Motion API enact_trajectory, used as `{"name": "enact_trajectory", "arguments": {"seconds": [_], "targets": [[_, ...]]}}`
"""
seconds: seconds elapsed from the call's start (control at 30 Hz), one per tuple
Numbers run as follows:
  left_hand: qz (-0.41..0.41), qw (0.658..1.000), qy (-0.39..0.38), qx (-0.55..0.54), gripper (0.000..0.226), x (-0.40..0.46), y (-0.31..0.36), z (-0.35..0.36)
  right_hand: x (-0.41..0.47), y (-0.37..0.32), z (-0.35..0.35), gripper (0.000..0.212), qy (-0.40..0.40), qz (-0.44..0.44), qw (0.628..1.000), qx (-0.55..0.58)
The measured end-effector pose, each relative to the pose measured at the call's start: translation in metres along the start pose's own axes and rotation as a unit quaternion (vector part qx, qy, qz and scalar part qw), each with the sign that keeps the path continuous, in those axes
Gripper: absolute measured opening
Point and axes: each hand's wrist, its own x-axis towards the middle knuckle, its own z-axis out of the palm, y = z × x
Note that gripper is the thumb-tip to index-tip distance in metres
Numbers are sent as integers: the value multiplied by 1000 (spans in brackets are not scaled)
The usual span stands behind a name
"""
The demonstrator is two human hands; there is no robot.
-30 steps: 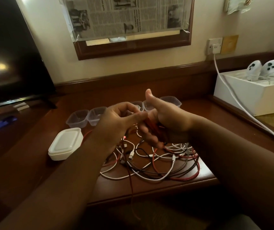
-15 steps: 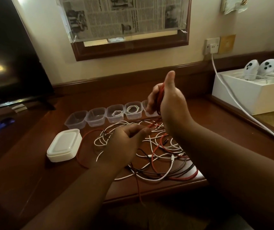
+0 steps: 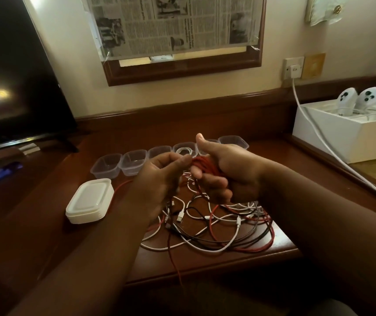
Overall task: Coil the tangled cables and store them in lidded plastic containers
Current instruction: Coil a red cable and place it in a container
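Note:
My right hand (image 3: 225, 172) grips a coil of red cable (image 3: 205, 166) wound round its fingers, thumb pointing up. My left hand (image 3: 162, 176) pinches the same red cable just left of the coil; a loose red end (image 3: 173, 258) hangs down over the desk's front edge. Beneath both hands lies a tangle of white, black and red cables (image 3: 219, 229) on the wooden desk (image 3: 205, 267). Behind stands a row of several clear plastic containers (image 3: 118, 164); one of them (image 3: 183, 150) holds a coiled white cable. A stack of white lids (image 3: 90, 200) sits at the left.
A dark television (image 3: 11, 83) stands at the far left. At the right a white box (image 3: 346, 133) holds two white controllers, and a white power cord (image 3: 314, 131) runs from the wall socket down across the desk's right side. A raised wooden ledge borders the back.
My right hand came down from its raised position to meet my left hand, which rose from the tangle. Both now hold the red cable together above the pile.

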Motion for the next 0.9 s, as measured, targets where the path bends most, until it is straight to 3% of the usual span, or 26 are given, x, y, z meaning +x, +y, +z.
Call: {"name": "enact_trajectory", "arguments": {"seconds": [0.13, 0.27, 0.33, 0.4, 0.47, 0.53, 0.67, 0.73, 0.8, 0.9], "targets": [[-40, 988, 54, -141, 41, 4, -13, 17, 2, 0, 8, 77, -61, -49, 984, 159], [-62, 990, 91, -90, 18, -7, -19, 39, 9, -7, 16, 75, 30, -218, 928, 301], [-32, 997, 61, 21, 15, -14, -21, 43, 12, -8, 11, 72, 114, -305, 917, 229], [4, 984, 35, 173, 16, -17, -19, 38, 13, -6, 3, 65, 220, -352, 908, 57], [39, 960, 50, 274, 11, -17, -11, 27, 11, -1, -1, 59, 279, -330, 894, -117], [82, 946, 69, 306, 4, -17, 0, 18, 9, 3, -1, 58, 297, -257, 889, -237], [127, 936, 62, 323, 15, -12, 17, 5, 6, 7, 8, 70, 255, -90, 901, -339], [136, 941, 51, 307, 22, -10, 22, 3, 1, 5, 10, 73, 189, -35, 937, -291], [110, 966, 33, 231, 26, -7, 22, 1, -5, 1, 10, 74, 114, -10, 978, -172], [51, 996, 36, 71, 23, -3, 16, 0, -9, -3, 10, 75, 55, -25, 998, 17]]}}
